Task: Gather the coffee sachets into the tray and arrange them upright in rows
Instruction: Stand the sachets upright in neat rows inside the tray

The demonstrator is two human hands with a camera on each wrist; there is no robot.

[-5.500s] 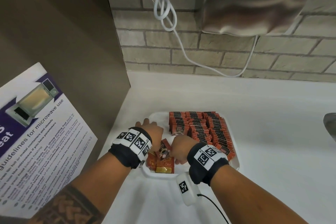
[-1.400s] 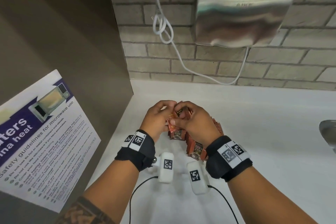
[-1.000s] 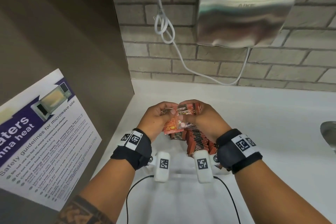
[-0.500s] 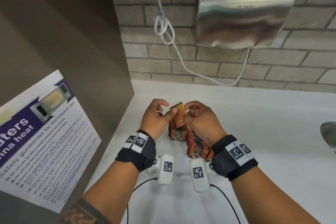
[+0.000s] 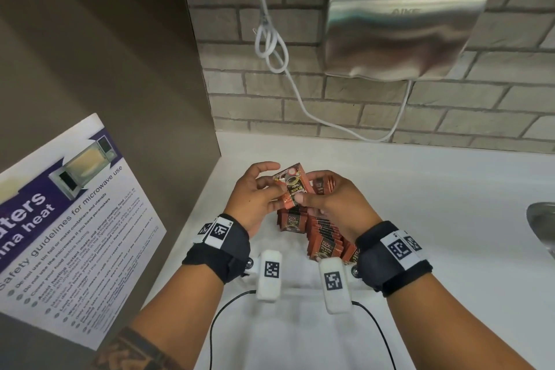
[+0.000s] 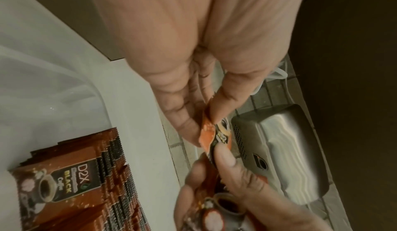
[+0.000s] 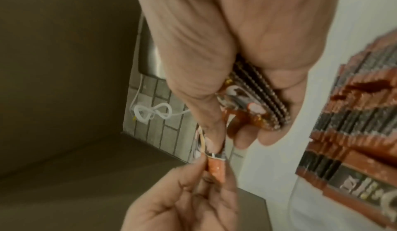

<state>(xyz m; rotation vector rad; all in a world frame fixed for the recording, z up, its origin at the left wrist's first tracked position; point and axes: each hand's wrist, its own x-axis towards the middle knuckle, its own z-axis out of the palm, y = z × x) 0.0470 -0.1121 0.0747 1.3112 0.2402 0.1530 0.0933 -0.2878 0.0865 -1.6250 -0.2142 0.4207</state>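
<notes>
Mostly done, by the look of it. Tray [image 5: 303, 285] holds rows of upright sachets [image 5: 324, 234] directly below both sets of fingers; head view shows at least two rows standing, wrist views confirm they're packed tight with printed faces forward. How full the tray is I can't tell, since wrists and cameras cover the near end. Left hand [image 5: 255, 198] and right hand [image 5: 336, 204] are raised above the rows, meeting on a single sachet [image 5: 292, 186]: left thumb and forefinger pinch its left edge, right thumb presses its lower face, remaining left fingers spread loose above it. Right hand's other fingers are curled round a small stack of sachets [image 7: 255, 102] held against the palm, edges lined up. So what's left, as far as I can judge: square this one sachet, add it to or peel it from the stack, then seat the handful upright into the open part of a row beneath the fingers. No loose sachets visible on the white counter [image 5: 435, 204] beside the hands.
</notes>
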